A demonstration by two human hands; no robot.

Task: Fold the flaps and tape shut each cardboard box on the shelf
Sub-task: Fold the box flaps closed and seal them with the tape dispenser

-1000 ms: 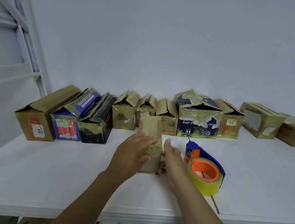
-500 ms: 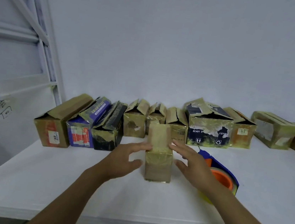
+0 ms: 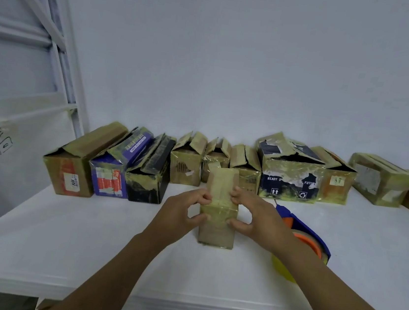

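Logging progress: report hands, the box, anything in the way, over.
Left hand, right hand grip small box by its sides. Box upright on shelf, top flaps down. Tape dispenser beside right wrist, not blocking.

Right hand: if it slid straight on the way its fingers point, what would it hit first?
The small cardboard box: the right hand grips it, fingers pointing into its side. The left hand grips the opposite side.

Only hands and forearms show. The left hand [image 3: 181,211] and the right hand [image 3: 258,219] are bare. The left forearm [image 3: 109,269] and the right forearm [image 3: 335,294] are bare along all the visible length.
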